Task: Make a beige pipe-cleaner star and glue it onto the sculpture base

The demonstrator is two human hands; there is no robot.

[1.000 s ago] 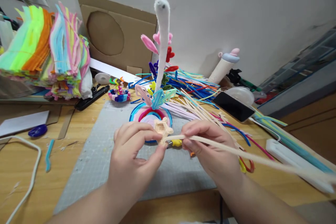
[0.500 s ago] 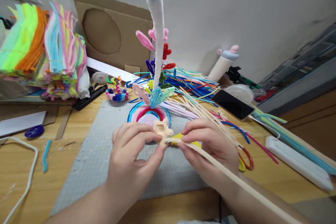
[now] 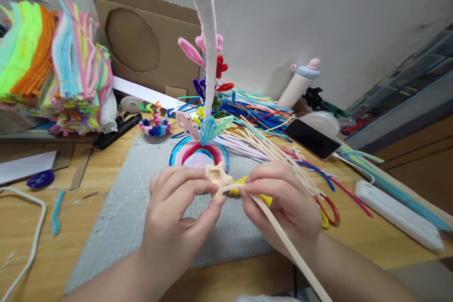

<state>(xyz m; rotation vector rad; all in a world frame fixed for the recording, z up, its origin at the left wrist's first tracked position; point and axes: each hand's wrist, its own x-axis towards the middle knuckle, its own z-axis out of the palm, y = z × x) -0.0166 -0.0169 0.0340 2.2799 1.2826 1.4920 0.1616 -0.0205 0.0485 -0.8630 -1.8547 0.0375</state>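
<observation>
My left hand [image 3: 177, 210] pinches the small cream shape [image 3: 222, 180] above the grey mat [image 3: 116, 226]. My right hand [image 3: 286, 198] pinches the cream strip [image 3: 281, 237] beside it. Both look light, soft and bendy; I'd hold the shape's edge gently, because squeezing could squash it.

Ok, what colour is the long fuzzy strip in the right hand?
The long fuzzy strip is pale cream, best seen in the head view.

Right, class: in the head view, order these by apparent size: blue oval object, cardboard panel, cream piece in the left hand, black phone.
1. Cardboard panel
2. Black phone
Unranked: cream piece and blue oval object. The piece is nearer and partly covered by left-hand fingers.
</observation>
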